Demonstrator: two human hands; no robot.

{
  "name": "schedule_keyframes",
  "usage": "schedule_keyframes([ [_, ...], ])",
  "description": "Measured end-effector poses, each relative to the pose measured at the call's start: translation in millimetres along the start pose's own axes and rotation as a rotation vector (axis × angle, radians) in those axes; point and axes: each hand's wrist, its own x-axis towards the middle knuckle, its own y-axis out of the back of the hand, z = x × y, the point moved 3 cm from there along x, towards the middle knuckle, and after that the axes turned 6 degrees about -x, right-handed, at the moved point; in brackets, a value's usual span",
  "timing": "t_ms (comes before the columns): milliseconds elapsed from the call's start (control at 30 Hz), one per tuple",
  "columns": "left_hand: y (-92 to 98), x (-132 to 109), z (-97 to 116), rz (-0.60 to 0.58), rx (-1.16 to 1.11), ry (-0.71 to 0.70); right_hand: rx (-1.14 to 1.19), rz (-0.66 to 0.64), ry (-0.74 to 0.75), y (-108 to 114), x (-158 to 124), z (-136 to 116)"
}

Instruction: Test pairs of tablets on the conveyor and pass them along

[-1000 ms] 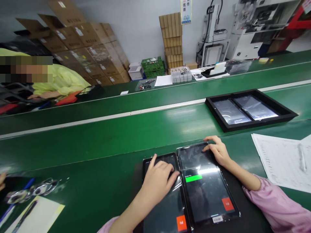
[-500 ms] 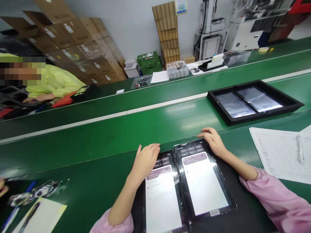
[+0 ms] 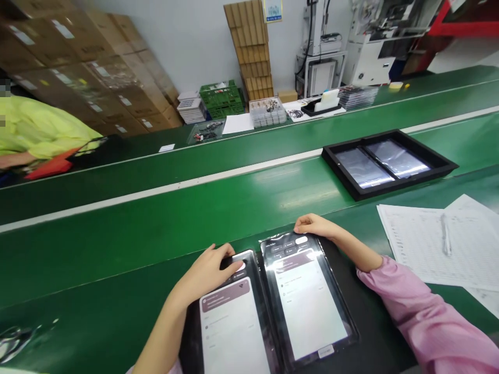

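Left hand (image 3: 208, 274) and right hand (image 3: 316, 227) have curled at tablets' (image 3: 312, 306) tops; grip unclear; long axes forward-left.

Tablet screens (image 3: 312, 306) white, mauve-bannered; bezels (image 3: 337, 296) black; sleeve (image 3: 417, 301) pink; belt (image 3: 241, 202) green.

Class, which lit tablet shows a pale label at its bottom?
The right tablet, by the right hand; the left tablet shows none, its end cut off.

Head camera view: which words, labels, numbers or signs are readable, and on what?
Nothing reads clearly.
Black left tablet: text too small.
Black right tablet: text too small.
White sticker on it: blurred.
Blue-edged wall poster: blurred.
White printed sheets: too small.
Brown cardboard boxes: labels blurred.
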Motion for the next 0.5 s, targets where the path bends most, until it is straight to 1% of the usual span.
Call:
schedule_keyframes([
  [100, 1.5, 0, -4, -0.019, -0.002, -0.068, 0.105, -0.042, -0.004, 3, -4, -6],
  [200, -0.4, 5, -14, -0.037, 0.007, -0.087, 0.176, -0.065, 0.012, 4, -8, -12],
  [400, -6.8, 17, -45, -0.011, 0.001, -0.097, 0.164, -0.059, 0.058, 7, -9, -16],
  [500, -6.0, 18, -48, -0.016, -0.027, -0.093, 0.18, -0.071, 0.075, 8, -9, -16],
])
